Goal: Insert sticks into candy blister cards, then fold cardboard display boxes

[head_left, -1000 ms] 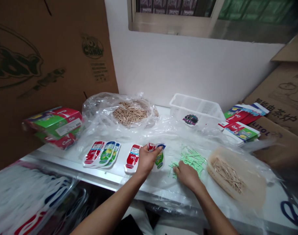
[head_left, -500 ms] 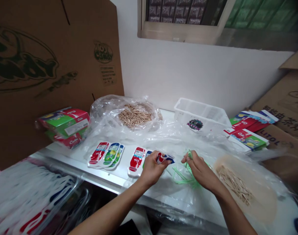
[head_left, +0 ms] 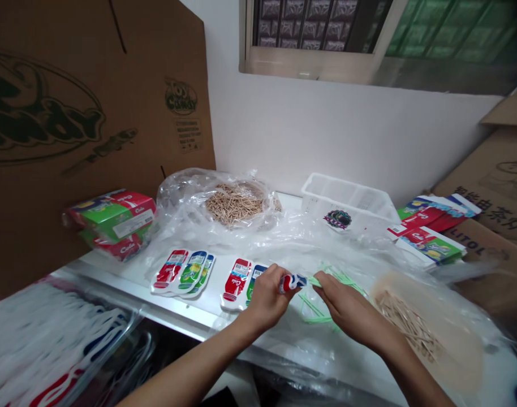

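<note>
"Toy Candy" is printed on the large cardboard carton (head_left: 148,102), upper left. "Cola" marks the red bottle-shaped packet (head_left: 233,294), lower centre, and the boxed pack (head_left: 114,217), left. "LITOL" shows on a carton (head_left: 491,271) at right.

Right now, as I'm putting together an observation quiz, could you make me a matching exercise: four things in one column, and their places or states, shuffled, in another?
Things
1. left hand
2. right hand
3. large brown stick pile
4. plastic basket

Places or states
A. whitish, with a dark round sticker
B. pinching green sticks
C. lying in clear plastic
D. gripping a red, white and blue packet

Pairs: 1-D, 2-B, 3-C, 4-A.
</note>
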`<state>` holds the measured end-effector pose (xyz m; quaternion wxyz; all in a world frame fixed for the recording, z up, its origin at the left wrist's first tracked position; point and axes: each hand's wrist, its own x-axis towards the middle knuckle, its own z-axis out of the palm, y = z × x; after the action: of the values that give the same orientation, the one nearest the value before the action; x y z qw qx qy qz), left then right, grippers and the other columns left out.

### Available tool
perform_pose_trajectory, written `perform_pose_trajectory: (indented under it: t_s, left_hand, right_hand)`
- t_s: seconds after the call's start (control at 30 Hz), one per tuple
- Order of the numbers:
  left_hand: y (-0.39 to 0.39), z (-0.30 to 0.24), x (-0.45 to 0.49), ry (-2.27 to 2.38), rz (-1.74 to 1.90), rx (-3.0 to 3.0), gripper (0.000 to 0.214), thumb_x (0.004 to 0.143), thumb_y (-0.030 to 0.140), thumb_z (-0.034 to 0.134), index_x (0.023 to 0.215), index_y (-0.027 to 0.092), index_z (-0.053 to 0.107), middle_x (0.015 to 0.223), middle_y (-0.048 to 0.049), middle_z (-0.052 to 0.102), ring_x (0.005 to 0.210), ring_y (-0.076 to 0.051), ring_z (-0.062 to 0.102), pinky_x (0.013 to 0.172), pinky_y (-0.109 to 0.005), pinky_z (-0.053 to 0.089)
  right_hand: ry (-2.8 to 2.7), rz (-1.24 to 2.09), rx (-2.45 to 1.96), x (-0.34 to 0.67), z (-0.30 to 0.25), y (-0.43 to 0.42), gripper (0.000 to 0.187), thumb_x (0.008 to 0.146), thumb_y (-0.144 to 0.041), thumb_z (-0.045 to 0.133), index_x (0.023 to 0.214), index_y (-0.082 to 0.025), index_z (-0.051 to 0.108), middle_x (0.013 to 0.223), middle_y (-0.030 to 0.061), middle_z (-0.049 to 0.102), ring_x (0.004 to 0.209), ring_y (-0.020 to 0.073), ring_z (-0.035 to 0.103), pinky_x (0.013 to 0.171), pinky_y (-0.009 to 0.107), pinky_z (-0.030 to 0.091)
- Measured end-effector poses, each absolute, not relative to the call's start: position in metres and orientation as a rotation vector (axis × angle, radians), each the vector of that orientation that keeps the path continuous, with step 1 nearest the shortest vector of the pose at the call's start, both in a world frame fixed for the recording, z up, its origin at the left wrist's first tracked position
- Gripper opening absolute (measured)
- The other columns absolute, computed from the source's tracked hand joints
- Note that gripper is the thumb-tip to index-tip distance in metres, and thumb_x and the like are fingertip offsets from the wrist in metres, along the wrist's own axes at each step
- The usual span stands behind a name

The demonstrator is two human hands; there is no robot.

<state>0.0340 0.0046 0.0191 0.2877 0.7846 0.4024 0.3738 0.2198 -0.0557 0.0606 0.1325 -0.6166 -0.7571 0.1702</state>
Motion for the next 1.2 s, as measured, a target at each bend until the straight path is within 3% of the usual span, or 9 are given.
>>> perform_pose_trajectory:
  t_s: [0.2,0.43,0.63,0.77,0.83,0.9,0.97,1.03,1.2]
  left_hand:
    - [0.004,0.015,0.032,0.95,1.067,2.383,0.016,0.075,0.01,0.055,0.089,0.018,0.056,0.079,-0.0038,0.055,0.073,-0.017,0.053,0.063,-0.025,0.038]
    - [0.003,0.011,0.032,0.855,1.085,2.698,0.025,0.072,0.004,0.047,0.09,0.017,0.057,0.076,-0.0056,0.054,0.071,-0.018,0.051,0.061,-0.028,0.037]
    - [-0.009,0.031,0.041,0.848,0.736,2.665,0.036,0.061,0.004,0.051,0.094,0.018,0.056,0.096,-0.0104,0.062,0.087,-0.025,0.055,0.075,-0.035,0.039]
    - [-0.012,0.033,0.044,0.874,0.632,2.277,0.023,0.074,0.009,0.046,0.091,0.019,0.057,0.076,-0.0046,0.063,0.069,-0.02,0.055,0.063,-0.028,0.036]
    - [-0.01,0.03,0.046,0.839,0.713,1.965,0.011,0.081,0.019,0.047,0.079,0.019,0.057,0.071,-0.0026,0.06,0.066,-0.017,0.053,0.06,-0.025,0.035]
    - [-0.01,0.026,0.048,0.805,0.759,1.619,0.019,0.084,0.031,0.049,0.072,0.018,0.056,0.064,-0.0005,0.055,0.06,-0.014,0.049,0.058,-0.023,0.035]
    - [-0.011,0.022,0.051,0.762,0.753,1.324,0.025,0.08,0.039,0.056,0.07,0.016,0.057,0.061,0.0004,0.053,0.057,-0.012,0.047,0.056,-0.022,0.036]
    - [-0.014,0.018,0.054,0.732,0.728,1.128,0.028,0.074,0.042,0.064,0.07,0.015,0.06,0.06,0.0,0.054,0.055,-0.012,0.047,0.055,-0.022,0.037]
    - [-0.025,0.015,0.059,0.721,0.695,0.912,0.034,0.066,0.047,0.071,0.069,0.014,0.064,0.058,-0.0012,0.059,0.051,-0.012,0.05,0.051,-0.022,0.04]
  right_hand:
    - [-2.354,0.495,-1.857,0.222,0.066,-0.054,0.015,0.095,-0.03,0.033,0.091,-0.023,0.045,0.083,0.0035,0.061,0.072,0.0189,0.057,0.06,0.027,0.031]
    - [-2.406,0.679,-1.907,0.219,0.073,-0.05,0.016,0.09,-0.025,0.04,0.097,-0.02,0.052,0.085,0.0095,0.067,0.076,0.0227,0.061,0.062,0.028,0.035]
    - [-2.46,0.578,-1.862,0.212,0.078,-0.048,0.056,0.08,-0.007,0.039,0.136,-0.01,0.036,0.113,0.0195,0.061,0.1,0.0272,0.059,0.08,0.035,0.041]
    - [-2.262,0.57,-1.742,0.218,0.079,-0.042,0.054,0.077,-0.012,0.046,0.13,-0.02,0.045,0.107,0.01,0.063,0.097,0.0225,0.058,0.084,0.033,0.041]
    - [-2.004,0.658,-1.721,0.221,0.075,-0.04,0.054,0.076,-0.019,0.052,0.129,-0.02,0.044,0.098,0.0062,0.063,0.084,0.019,0.059,0.076,0.03,0.044]
    - [-1.721,0.863,-1.665,0.222,0.066,-0.041,0.039,0.079,-0.03,0.054,0.116,-0.019,0.052,0.083,0.0018,0.061,0.069,0.0156,0.056,0.063,0.026,0.044]
    - [-1.534,1.044,-1.564,0.22,0.056,-0.043,0.023,0.081,-0.039,0.052,0.089,-0.018,0.058,0.068,-0.0016,0.054,0.061,0.0131,0.051,0.054,0.023,0.04]
    - [-1.451,1.105,-1.494,0.218,0.047,-0.046,0.026,0.083,-0.041,0.051,0.071,-0.018,0.055,0.061,-0.0033,0.048,0.057,0.0113,0.046,0.051,0.022,0.036]
    - [-1.389,1.052,-1.536,0.215,0.038,-0.049,0.028,0.08,-0.04,0.052,0.064,-0.018,0.052,0.057,-0.0044,0.045,0.054,0.01,0.04,0.05,0.021,0.032]
